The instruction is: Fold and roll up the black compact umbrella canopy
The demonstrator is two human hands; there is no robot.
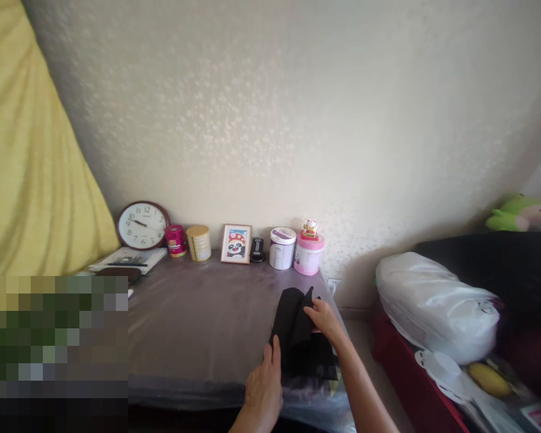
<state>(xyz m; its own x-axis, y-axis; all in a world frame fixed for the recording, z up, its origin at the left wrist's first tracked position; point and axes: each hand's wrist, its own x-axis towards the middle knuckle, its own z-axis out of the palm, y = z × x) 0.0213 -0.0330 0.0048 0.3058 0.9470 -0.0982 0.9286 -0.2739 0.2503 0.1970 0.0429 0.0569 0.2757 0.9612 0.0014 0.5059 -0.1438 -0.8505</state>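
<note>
A black folded fabric item (293,319), maybe a cloth bag, lies at the right end of the table near its front edge. My right hand (322,319) is closed on a raised flap along the right side of the fabric, thumb and fingers pinching it. My left hand (265,382) rests against the fabric's lower left edge with its fingers stretched out; its thumb is not clearly seen. Dark folds hang below my right hand, and the item's exact kind cannot be made out.
Along the wall stand a round clock (143,225), a pink can (175,241), a yellow-lidded jar (199,243), a framed panda picture (236,244) and two tubs (282,249). A plastic sheet covers the table (198,325). Right of it, a white plastic bag (433,307) sits on a red box (415,373).
</note>
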